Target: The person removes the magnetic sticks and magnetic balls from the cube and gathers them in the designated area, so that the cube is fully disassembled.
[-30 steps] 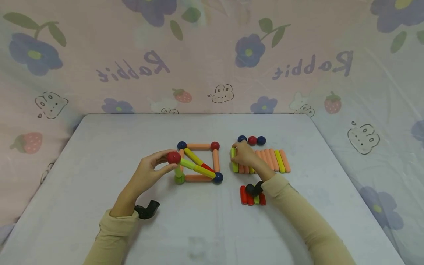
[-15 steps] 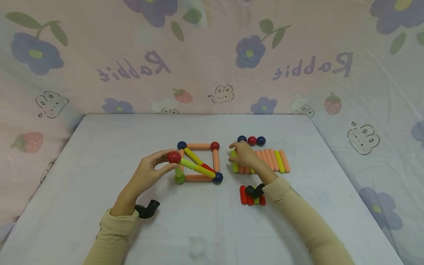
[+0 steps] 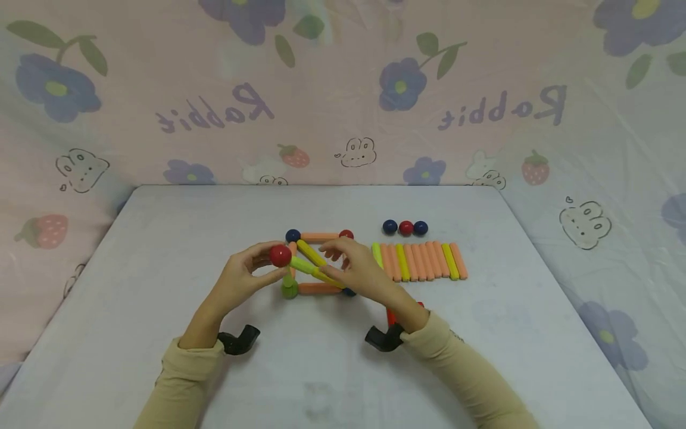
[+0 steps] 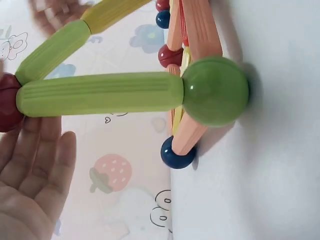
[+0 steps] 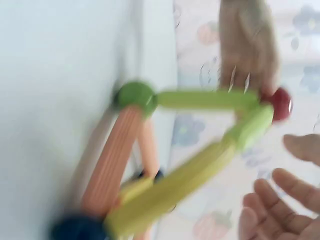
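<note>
My left hand [image 3: 236, 280] holds a red ball [image 3: 280, 255] between thumb and fingers. This ball tops an upright lime-green rod [image 4: 100, 94] standing on a green ball [image 4: 216, 91]. From the red ball, a joined lime-green rod [image 5: 248, 127] and yellow rod [image 5: 170, 187] slope down to a dark blue ball [image 5: 80, 229]. Below lies a square of orange rods [image 3: 320, 288] with balls at its corners; a yellow-and-red diagonal crosses it, partly hidden. My right hand [image 3: 364, 271] hovers over the square's right side beside the sloping rods, fingers apart, with nothing seen in it.
Right of the square lies a row of orange, yellow and lime rods [image 3: 423, 262]. Behind it sit two blue balls and a red ball [image 3: 406, 227]. Short red rods [image 3: 390, 316] are partly covered by my right wrist. A patterned cloth [image 3: 321, 89] hangs behind the table.
My right hand has left the lime rod at the row's left end and moved left, over the square. The left hand stays at the red ball.
</note>
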### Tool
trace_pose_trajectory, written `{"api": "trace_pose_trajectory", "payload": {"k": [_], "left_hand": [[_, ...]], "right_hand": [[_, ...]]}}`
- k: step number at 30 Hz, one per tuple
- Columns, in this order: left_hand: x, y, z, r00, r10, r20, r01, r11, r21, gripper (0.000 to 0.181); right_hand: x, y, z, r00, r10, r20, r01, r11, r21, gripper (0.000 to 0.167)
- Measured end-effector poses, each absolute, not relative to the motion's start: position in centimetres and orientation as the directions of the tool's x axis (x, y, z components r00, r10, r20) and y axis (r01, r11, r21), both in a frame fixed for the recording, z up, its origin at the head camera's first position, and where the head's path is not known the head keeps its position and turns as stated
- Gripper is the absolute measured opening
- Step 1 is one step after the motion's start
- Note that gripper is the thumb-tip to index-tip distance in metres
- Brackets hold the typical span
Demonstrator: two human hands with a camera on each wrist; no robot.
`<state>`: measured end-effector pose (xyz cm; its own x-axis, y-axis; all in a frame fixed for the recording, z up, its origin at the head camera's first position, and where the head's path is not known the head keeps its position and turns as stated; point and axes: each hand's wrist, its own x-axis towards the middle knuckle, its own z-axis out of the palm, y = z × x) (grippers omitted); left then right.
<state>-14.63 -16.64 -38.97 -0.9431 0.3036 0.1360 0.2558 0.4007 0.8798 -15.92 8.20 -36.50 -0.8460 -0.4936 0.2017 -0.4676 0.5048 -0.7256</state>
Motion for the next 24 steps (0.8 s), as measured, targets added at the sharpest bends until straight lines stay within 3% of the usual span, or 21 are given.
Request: {"api": "trace_pose_trajectory", "payload": {"k": [3,6,11,24], "left_hand": [[-14.9,-16.5,-39.6,-0.937,0.320,0.138,0.252,0.350,0.902,0.050],[-15.1,-16.2,-40.4,-0.932,0.332,0.148,0.247,0.278,0.928,0.043],[-15.1,-15.7,-41.1,-0.932,0.319,0.174,0.243,0.193,0.950,0.036],[-15.2,-15.8,-40.9,-0.924,0.305,0.230,0.312,0.254,0.916,0.025]], "right_hand": [[-15.4,6.0,-36.2,-0.781,-0.517,0.349,-0.591,0.435,-0.679,0.039],[-15.0,4.1,-35.9,-0.730,-0.521,0.443,-0.676,0.454,-0.581,0.044],[-14.6,2.1,-35.9,-0.733,-0.505,0.456,-0.681,0.545,-0.490,0.044],[-15.1,2.0,-35.9,-0.810,-0.444,0.383,-0.568,0.432,-0.700,0.036]]}}
